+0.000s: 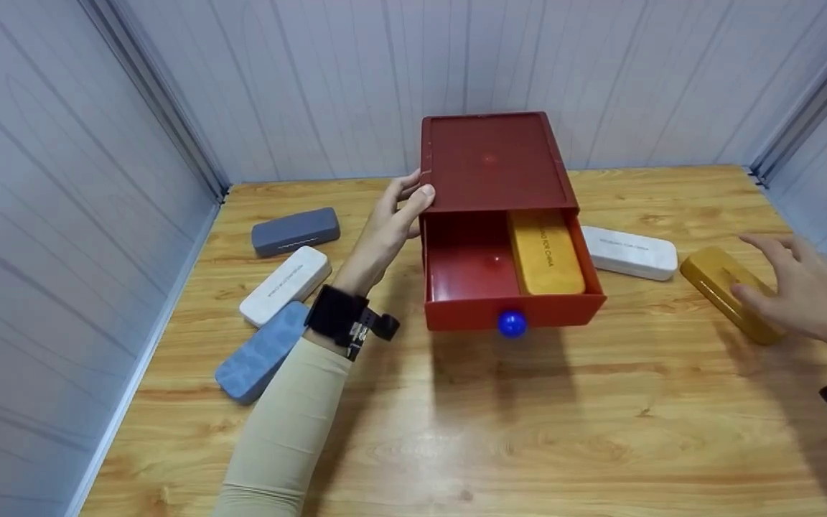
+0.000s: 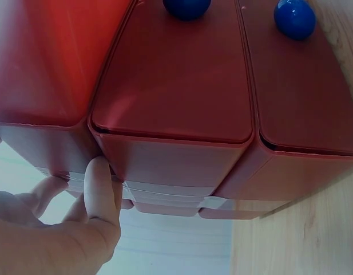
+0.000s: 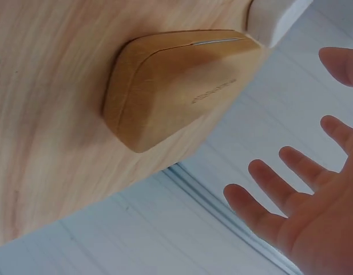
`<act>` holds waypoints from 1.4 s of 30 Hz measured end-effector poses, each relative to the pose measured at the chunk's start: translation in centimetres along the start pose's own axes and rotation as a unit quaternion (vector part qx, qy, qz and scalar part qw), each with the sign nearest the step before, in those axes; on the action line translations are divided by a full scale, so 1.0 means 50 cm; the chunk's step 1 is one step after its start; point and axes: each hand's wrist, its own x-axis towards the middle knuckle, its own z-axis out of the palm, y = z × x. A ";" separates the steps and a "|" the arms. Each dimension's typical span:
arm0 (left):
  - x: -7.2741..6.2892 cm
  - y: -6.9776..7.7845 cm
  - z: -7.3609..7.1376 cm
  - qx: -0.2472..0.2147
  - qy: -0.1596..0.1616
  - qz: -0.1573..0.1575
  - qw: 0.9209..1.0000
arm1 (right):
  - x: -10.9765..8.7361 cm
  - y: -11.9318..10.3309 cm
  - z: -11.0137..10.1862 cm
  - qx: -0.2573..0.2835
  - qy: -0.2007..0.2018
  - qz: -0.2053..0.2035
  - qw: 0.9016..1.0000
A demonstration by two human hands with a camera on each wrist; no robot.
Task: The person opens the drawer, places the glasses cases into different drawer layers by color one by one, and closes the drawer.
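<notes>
Standing on the wooden table [image 1: 514, 459], one red drawer unit [image 1: 492, 161] faces the person, top drawer [image 1: 467, 314] pulled out. Two yellow cases: the inner yellow case [image 1: 548, 255] lies front-to-back in its right half; the outer yellow case [image 3: 176, 97] slants far-left to near-right. Two white cases [image 1: 286, 286], one grey case [image 1: 296, 231], one blue case [image 1: 259, 355]. The left hand [image 1: 388, 230] touches the unit's left edge; the right hand [image 1: 805, 291], fingers spread, holds nothing.

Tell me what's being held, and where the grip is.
The red cabinet, held by its left side near the top, in the left hand. The right hand holds nothing; it is near a yellow case.
</notes>
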 end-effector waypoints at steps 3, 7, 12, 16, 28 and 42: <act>0.000 -0.001 0.001 -0.003 0.002 0.000 1.000 | -0.001 0.009 0.006 0.003 -0.017 0.010 1.000; 0.001 -0.002 0.003 -0.008 0.002 0.000 1.000 | -0.006 0.020 0.016 0.000 -0.040 0.020 0.999; 0.001 -0.003 0.003 -0.007 0.001 -0.001 1.000 | -0.013 0.036 0.030 -0.002 -0.080 0.037 0.996; 0.000 -0.004 0.003 -0.007 0.001 -0.001 1.000 | -0.018 0.047 0.040 -0.001 -0.123 0.043 0.992; -0.001 -0.004 0.002 -0.012 0.001 0.006 1.000 | -0.026 0.062 0.059 -0.003 -0.162 0.042 0.986; -0.003 -0.003 0.000 -0.006 0.002 0.000 1.000 | -0.020 0.060 0.062 0.011 -0.156 0.061 0.986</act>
